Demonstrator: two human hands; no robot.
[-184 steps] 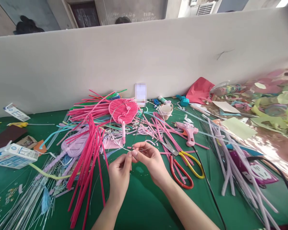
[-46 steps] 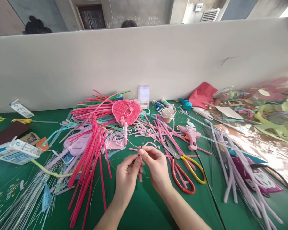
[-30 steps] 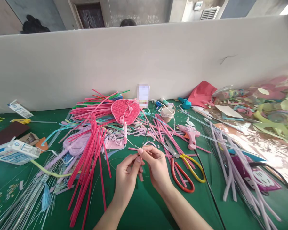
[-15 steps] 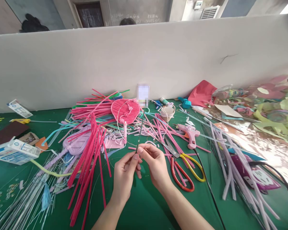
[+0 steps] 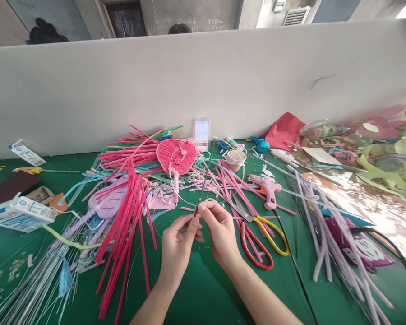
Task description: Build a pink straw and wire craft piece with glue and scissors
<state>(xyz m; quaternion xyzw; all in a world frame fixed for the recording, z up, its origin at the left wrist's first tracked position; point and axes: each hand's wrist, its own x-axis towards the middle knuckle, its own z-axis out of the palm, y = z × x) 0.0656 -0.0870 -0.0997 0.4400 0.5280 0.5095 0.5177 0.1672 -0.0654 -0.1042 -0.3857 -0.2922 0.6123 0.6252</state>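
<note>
In the middle of the view, my left hand (image 5: 180, 239) pinches the lower end of a thin dark green wire (image 5: 206, 177) between thumb and fingers. The wire slants up and slightly right towards the back of the table. My right hand (image 5: 219, 230) is closed beside it, with thumb and forefinger pressed together at the same wire just above the left thumb. A pale thin strand (image 5: 242, 177) loops to the right of the wire; I cannot tell where it ends. Scissors (image 5: 248, 216) with one red and one yellow handle lie beside my right hand.
A pink glue gun (image 5: 269, 189) with a black cord lies at right. Pink pipe cleaners (image 5: 122, 243) spread at left, near a pink heart-shaped piece (image 5: 176, 156). A small pale cup (image 5: 236, 158) stands behind. Lilac strips (image 5: 325, 243) lie at right; a white partition (image 5: 122, 90) borders the back.
The green wire has tilted to the right, its upper end swinging that way. Both hands have shifted very slightly right, still pinching the wire.
</note>
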